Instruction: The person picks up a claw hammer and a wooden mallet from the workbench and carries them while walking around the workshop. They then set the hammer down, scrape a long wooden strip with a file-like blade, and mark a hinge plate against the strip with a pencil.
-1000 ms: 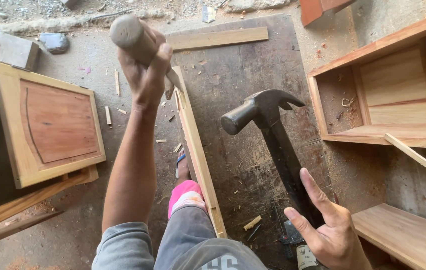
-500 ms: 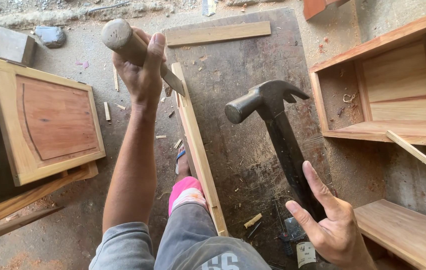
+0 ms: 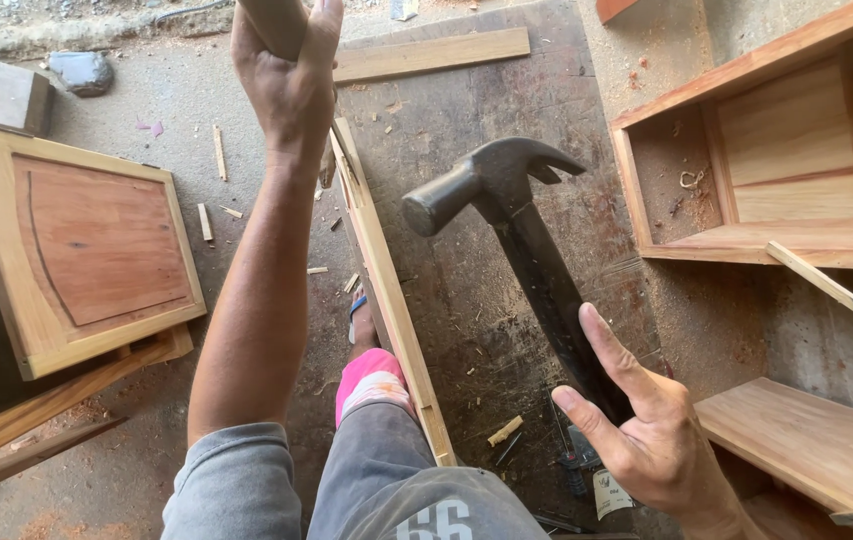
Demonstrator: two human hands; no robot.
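The left hand grips a round wooden handle. The right hand, fingers half open, loosely holds the black steel claw hammer low on its shaft; it looks head-heavy and rigid.

The left hand is raised further than a second ago, so that the round wooden handle gripped in it is now cut off by the upper edge. The hammer is tilted slightly more upright against the open right hand.
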